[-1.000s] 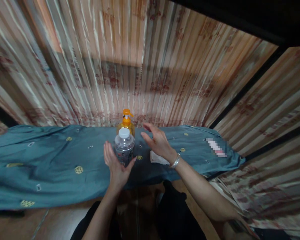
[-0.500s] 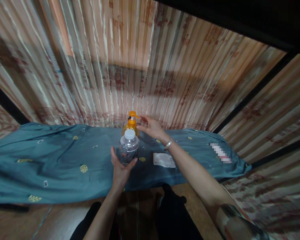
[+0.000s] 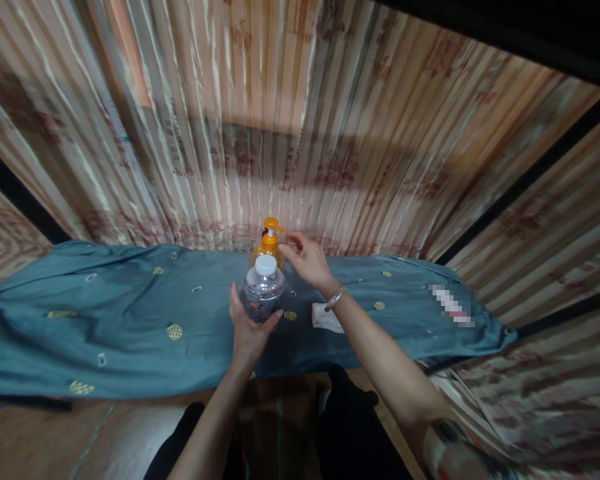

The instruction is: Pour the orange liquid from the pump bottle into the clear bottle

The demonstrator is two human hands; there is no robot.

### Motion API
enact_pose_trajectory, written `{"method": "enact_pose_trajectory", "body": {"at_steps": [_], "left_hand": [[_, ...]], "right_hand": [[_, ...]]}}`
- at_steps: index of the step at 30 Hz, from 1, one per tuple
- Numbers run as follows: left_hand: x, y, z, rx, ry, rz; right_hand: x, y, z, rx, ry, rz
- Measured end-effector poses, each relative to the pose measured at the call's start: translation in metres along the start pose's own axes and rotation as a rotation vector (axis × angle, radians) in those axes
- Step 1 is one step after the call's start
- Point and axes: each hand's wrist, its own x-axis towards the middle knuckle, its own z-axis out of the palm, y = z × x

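Observation:
My left hand is wrapped around the lower part of a clear plastic bottle with a white cap, thumb on its right side and fingers on its left. Directly behind stands a pump bottle with an orange pump head and yellowish contents, its lower part hidden by the clear bottle. Just right of the pump, my right hand has its thumb and index finger apart, their tips close to the nozzle and shoulder. Whether they touch it I cannot tell. A bracelet circles the right wrist.
A teal patterned cloth covers the long surface. On it lie a white packet, partly behind my right wrist, and a blurred-out item farther right. Pleated curtains hang behind, with black frame bars at the sides.
The view has shifted slightly, moving the scene to the right. My right thumb and index finger have come closer together beside the pump. The left hand keeps its hold on the clear bottle.

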Motion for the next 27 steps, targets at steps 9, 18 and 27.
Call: {"method": "enact_pose_trajectory", "body": {"at_steps": [9,18,27], "left_hand": [[0.008,-0.001,0.013,0.007,-0.003,0.004],[0.014,-0.010,0.011,0.006,0.003,0.015],[0.018,-0.010,0.011,-0.022,0.006,0.014]], "right_hand": [[-0.013,-0.076,-0.019,-0.594,-0.301,-0.242],[0.006,-0.090,-0.021,-0.643,-0.509,-0.338],[0.010,-0.088,-0.017,-0.676,-0.529,-0.454]]}}
